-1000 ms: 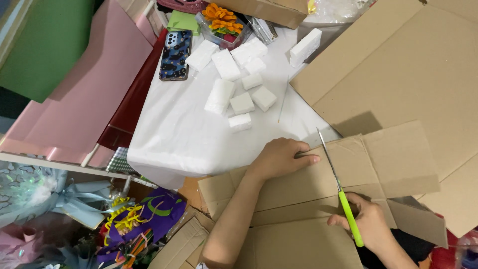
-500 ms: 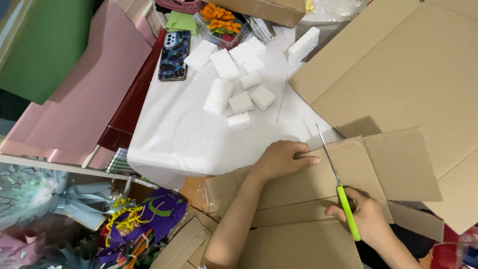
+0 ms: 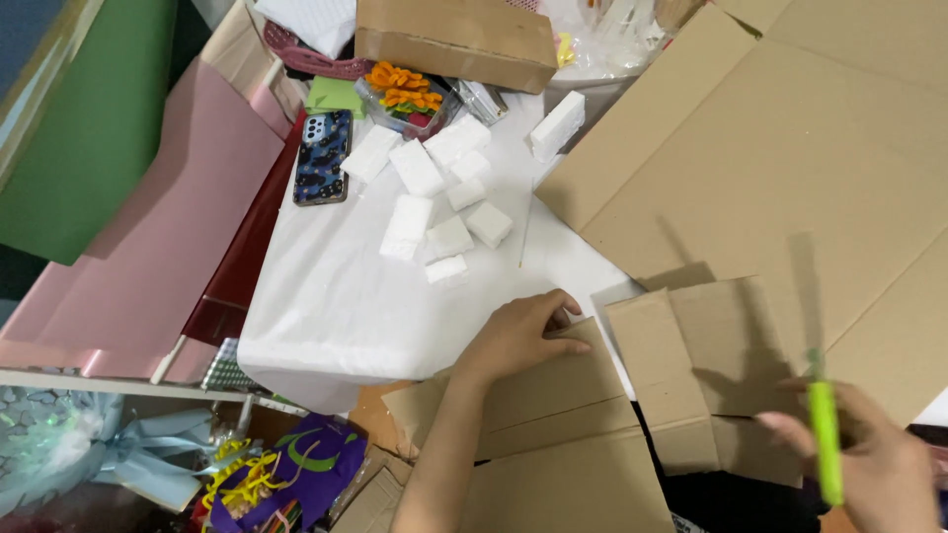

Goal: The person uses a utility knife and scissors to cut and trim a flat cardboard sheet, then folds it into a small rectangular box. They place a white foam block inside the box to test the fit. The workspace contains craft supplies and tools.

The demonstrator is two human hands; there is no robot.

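Looks like a small craft/gift-wrapping workspace, prob. a florist-type shop corner. White-covered table (image 3: 336, 306) crowded w/ cut white foam blocks (image 3: 410, 225), a phone (image 3: 323, 156) and a tub of orange artificial flowers (image 3: 403, 91) at far side. Big flattened cardboard sheets (image 3: 790, 158) to the right, closed cardboard box (image 3: 454, 39) far centre. Pink and green paper sheets (image 3: 148, 217) stacked left. Ribbon bows, wrapped bouquet (image 3: 69, 454) and purple bag (image 3: 296, 469) near left, below table edge.
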